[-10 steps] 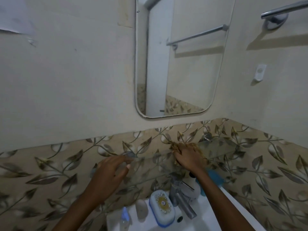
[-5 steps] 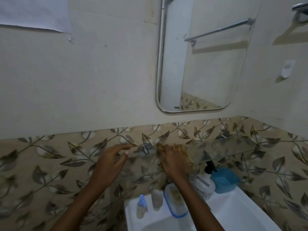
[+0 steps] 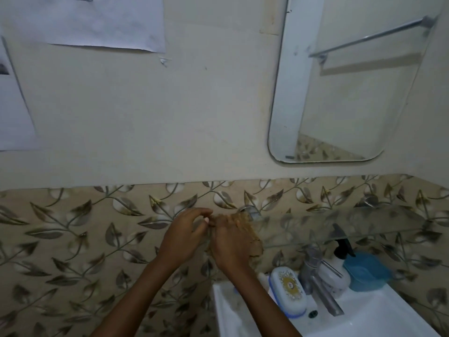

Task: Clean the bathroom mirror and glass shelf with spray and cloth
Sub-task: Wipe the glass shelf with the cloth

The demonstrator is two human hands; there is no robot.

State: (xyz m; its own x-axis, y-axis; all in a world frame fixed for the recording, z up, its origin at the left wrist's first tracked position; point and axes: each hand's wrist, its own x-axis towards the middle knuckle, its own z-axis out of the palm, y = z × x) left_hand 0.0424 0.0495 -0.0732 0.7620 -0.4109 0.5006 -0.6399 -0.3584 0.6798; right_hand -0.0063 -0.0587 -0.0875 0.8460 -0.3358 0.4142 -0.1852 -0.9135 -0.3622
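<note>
A clear glass shelf [image 3: 345, 222] runs along the leaf-patterned tile wall below the mirror [image 3: 340, 93]. My right hand [image 3: 230, 242] presses a tan cloth [image 3: 252, 237] onto the left end of the shelf, near its metal bracket [image 3: 247, 210]. Beside it on the left, my left hand [image 3: 187, 232] curls its fingers at the shelf's left edge, fingertips touching the cloth; whether it grips the edge is unclear. A white spray bottle with a black nozzle [image 3: 340, 249] stands on the basin under the shelf.
A white basin [image 3: 364, 319] sits at lower right with a metal tap [image 3: 318, 280], a white and blue soap box [image 3: 288, 290] and a blue tub [image 3: 366, 268]. Paper sheets [image 3: 97, 20] hang on the wall at upper left.
My right hand has slid the cloth leftward along the shelf to its left end. My left hand now meets the cloth. The view has swung left.
</note>
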